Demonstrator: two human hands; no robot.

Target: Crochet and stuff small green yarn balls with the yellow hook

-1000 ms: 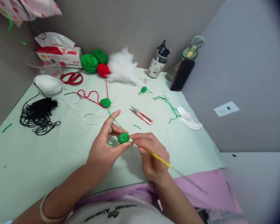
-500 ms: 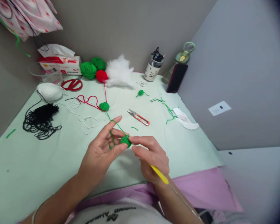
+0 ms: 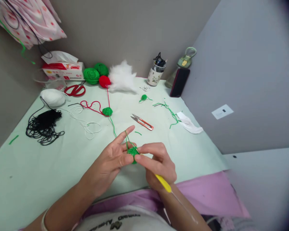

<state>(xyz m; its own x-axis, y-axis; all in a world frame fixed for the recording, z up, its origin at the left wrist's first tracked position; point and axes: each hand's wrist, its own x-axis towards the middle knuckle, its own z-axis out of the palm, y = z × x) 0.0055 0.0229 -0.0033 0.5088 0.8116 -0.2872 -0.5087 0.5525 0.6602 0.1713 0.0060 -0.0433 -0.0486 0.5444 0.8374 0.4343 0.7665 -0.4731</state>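
Between thumb and fingers, my left hand [image 3: 113, 158] pinches a small green crochet piece [image 3: 133, 152]. Its index finger points up with green yarn [image 3: 126, 136] looped over it. My right hand [image 3: 160, 162] is closed around a crochet hook with a yellow handle [image 3: 163, 183]; the hook's thin tip meets the piece's right edge. The green strand runs back toward a small green ball [image 3: 107, 111] on the table, where red yarn [image 3: 91, 105] also lies. Beyond my hands rest orange thread snips [image 3: 142, 122] and a short green yarn scrap [image 3: 138, 133].
On the left lie tangled black yarn [image 3: 44, 123], white yarn [image 3: 53, 97] and red scissors [image 3: 75, 90]. A tissue box [image 3: 62, 71], green yarn balls [image 3: 91, 75], a red ball [image 3: 104, 81] and white stuffing [image 3: 122, 77] line the back. A pen cup [image 3: 156, 74], phone [image 3: 180, 82] and bottle [image 3: 186, 59] stand right.
Both hands and the green crochet piece have shifted slightly down and right. My left index finger is raised further, and the yarn now loops around it nearer the piece.
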